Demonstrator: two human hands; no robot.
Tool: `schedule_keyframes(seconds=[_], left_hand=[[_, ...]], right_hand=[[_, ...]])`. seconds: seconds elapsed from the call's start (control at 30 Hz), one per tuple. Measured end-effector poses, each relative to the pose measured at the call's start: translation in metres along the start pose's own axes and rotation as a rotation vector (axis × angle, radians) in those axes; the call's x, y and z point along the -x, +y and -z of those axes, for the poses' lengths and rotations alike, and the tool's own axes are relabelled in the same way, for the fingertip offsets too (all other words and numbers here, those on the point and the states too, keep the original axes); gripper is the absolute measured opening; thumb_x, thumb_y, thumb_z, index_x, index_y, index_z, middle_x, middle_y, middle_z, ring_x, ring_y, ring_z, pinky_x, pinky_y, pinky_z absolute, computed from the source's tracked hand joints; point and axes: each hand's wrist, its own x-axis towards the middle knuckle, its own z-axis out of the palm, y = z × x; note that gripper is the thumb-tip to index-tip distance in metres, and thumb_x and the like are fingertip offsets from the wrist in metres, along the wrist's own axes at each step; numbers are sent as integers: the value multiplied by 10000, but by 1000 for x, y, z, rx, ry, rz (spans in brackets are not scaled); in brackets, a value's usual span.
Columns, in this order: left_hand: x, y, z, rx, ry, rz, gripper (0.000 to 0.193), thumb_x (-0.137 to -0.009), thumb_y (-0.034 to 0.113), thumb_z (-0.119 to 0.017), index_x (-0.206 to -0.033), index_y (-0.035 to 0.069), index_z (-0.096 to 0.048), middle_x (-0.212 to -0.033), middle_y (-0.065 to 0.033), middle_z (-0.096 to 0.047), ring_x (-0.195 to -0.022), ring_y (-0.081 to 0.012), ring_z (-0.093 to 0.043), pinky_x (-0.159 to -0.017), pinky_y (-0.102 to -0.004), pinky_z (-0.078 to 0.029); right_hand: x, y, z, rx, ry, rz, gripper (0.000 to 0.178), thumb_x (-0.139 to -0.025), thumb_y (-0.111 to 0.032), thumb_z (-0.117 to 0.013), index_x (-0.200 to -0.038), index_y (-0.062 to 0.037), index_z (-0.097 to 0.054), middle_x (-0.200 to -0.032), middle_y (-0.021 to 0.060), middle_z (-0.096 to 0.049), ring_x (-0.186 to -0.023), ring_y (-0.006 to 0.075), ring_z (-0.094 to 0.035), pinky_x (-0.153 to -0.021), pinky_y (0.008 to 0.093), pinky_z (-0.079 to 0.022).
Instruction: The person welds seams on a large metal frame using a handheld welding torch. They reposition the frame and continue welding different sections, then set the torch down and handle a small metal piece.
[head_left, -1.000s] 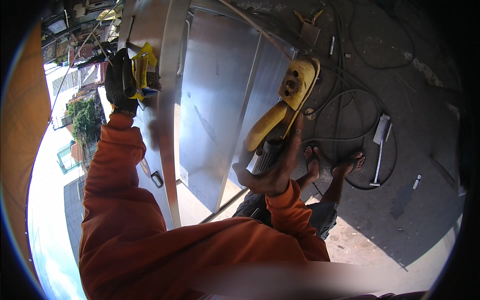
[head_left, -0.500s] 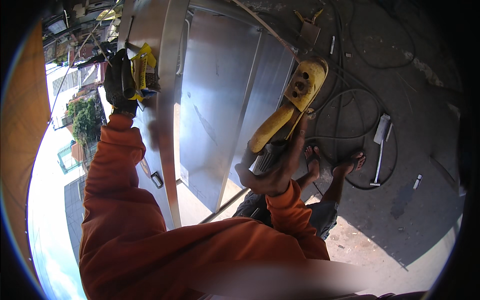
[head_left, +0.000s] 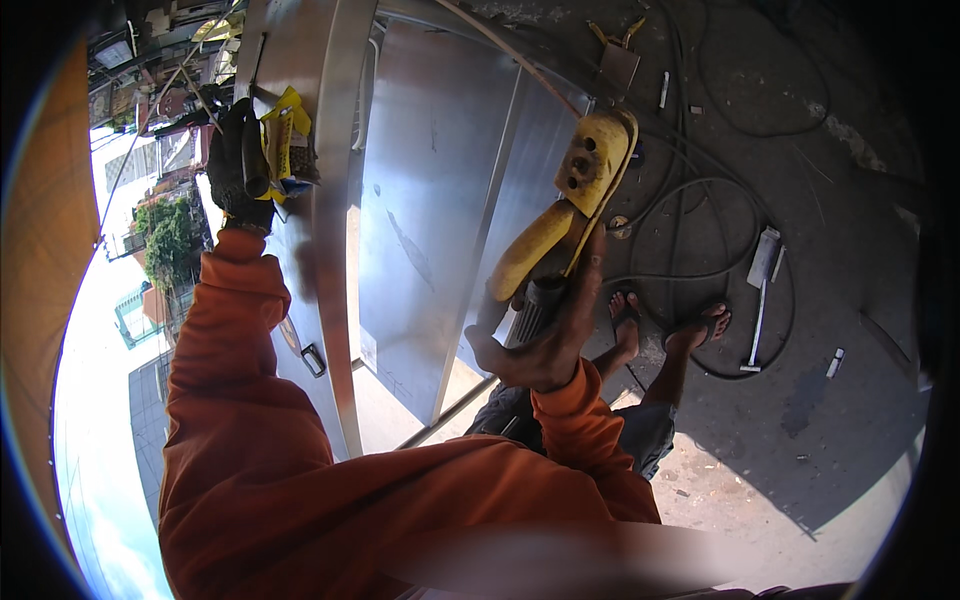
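Observation:
A worn yellow welding electrode holder [head_left: 590, 165] with a dark ribbed grip is in my bare right hand [head_left: 550, 350]. A long thin welding rod [head_left: 515, 55] runs from its jaws up and to the left, past the top of a shiny metal cabinet [head_left: 430, 170]. My left hand [head_left: 240, 165], in a dark glove, is at the cabinet's upper left face. Beside it lies a crumpled yellow packet [head_left: 288, 125] with dark pieces around it. The glove's fingers blend together, so whether they grip anything is unclear.
Black cable [head_left: 740, 185] loops over the dark floor on the right. A hammer-like metal tool [head_left: 765, 270] lies among the loops. A yellow-handled clamp [head_left: 620, 55] sits farther off. My sandalled feet [head_left: 700, 325] are below. Buildings and a tree [head_left: 170, 235] show at left.
The right hand has tipped the electrode holder a little to the left, and the rod has shifted left with it. The left hand stays in place.

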Motion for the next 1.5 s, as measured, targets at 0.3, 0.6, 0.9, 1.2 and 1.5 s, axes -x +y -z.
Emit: schedule_keyframes(seconds=[0.3, 0.6, 0.9, 1.2, 1.5], left_hand=[[0, -1, -2, 194, 43, 159, 346, -1041, 209, -511, -1305, 23, -637, -1276, -187, -645, -1165, -327, -627, -992, -401, -499], [0, -3, 3, -128, -13, -259, 341, -1000, 95, -540, -1331, 16, -559, -1294, -199, -633, -1140, -383, -634, -955, -445, -532], [4, -14, -5, 189, 54, 224, 344, -1016, 190, -563, -1314, 27, -618, -1284, -162, -648, -1161, -302, -632, -989, -392, -500], [4, -14, -5, 428, 64, 189, 369, -1026, 258, -574, -1302, 25, -648, -1261, -143, -661, -1157, -256, -632, -996, -369, -487], [6, -6, 1, 260, 25, 148, 340, -1017, 159, -575, -1323, 14, -604, -1254, -181, -652, -1117, -310, -644, -963, -401, -514]], right_hand=[[-5, -2, 5, 29, -25, 59, 1342, -618, -229, -908, -1563, 111, -16, -1183, 198, -587, -965, 232, -650, -713, 306, -534], [5, 2, 5, 54, -37, 15, 1311, -635, -238, -837, -1586, 65, 13, -1534, 327, -277, -1277, 382, -505, -1033, 444, -476], [-2, 1, 4, 39, -11, 115, 1284, -633, -186, -838, -1579, 80, -12, -1351, 265, -461, -985, 267, -623, -764, 345, -562], [1, 2, 2, -58, -25, -19, 1316, -634, -177, -882, -1572, 96, -1, -1323, 257, -500, -1015, 269, -647, -791, 342, -562], [-3, -2, 9, 47, -32, 88, 1319, -638, -207, -879, -1567, 103, 4, -1227, 220, -549, -957, 240, -647, -728, 313, -547]])
